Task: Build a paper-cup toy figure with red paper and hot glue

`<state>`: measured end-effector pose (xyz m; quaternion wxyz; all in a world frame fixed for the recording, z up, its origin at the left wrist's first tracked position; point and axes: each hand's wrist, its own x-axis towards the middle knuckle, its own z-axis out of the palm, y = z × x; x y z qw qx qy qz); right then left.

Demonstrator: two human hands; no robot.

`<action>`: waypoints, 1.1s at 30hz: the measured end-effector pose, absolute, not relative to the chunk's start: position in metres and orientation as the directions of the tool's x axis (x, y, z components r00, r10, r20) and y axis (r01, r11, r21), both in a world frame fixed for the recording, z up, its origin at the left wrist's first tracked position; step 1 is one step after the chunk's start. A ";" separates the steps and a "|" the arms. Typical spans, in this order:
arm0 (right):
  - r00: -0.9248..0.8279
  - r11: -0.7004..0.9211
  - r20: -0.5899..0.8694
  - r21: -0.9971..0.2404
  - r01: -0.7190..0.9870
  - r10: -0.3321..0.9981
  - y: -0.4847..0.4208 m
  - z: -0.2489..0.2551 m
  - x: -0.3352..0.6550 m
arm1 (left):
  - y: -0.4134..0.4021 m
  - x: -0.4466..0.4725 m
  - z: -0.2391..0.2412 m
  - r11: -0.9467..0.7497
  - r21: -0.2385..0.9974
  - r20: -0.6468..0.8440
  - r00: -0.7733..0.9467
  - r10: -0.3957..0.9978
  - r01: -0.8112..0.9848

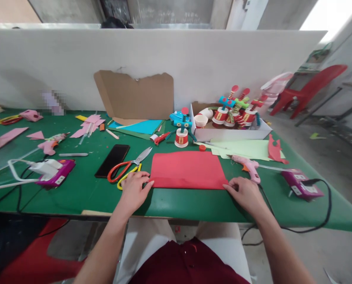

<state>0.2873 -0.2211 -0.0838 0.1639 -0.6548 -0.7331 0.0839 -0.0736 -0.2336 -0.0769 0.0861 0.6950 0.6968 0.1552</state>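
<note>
A sheet of red paper lies on the green table, with a fold or crease along its near edge. My left hand pinches its near left corner between thumb and fingers. At the opposite near corner, my right hand grips the paper the same way. Scissors with one orange and one yellow handle lie beside my left hand, blades pointing away. A pink glue gun rests just beyond my right hand. Behind the paper stands a paper-cup figure with a blue head and coiled arms.
A white box holds several similar figures. Pale green paper lies before it. Left are a black phone, a purple power strip and another glue gun. A second power strip trails its cord at right. A white partition stands behind.
</note>
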 end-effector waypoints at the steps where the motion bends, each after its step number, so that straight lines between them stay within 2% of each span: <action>1: -0.090 0.128 0.123 -0.349 0.928 0.988 -0.221 -0.084 0.288 | -0.236 -0.073 -0.078 -0.004 0.347 0.110 -0.037 0.993 0.938; 8: -0.135 0.160 0.090 -0.377 0.912 0.987 -0.219 -0.084 0.293 | -0.254 -0.072 -0.083 0.028 0.384 0.168 -0.100 0.981 0.923; 17: -0.221 0.247 0.111 -0.378 0.892 0.969 -0.225 -0.078 0.287 | -0.271 -0.072 -0.080 0.021 0.266 0.192 -0.074 0.978 0.964; 25: -0.192 0.196 0.048 -0.374 0.906 0.980 -0.224 -0.073 0.285 | -0.274 -0.068 -0.081 0.021 0.229 0.208 -0.070 0.976 0.973; 33: -0.178 0.177 0.033 -0.384 0.906 0.983 -0.225 -0.074 0.283 | -0.277 -0.068 -0.085 -0.010 0.261 0.258 -0.060 0.964 0.965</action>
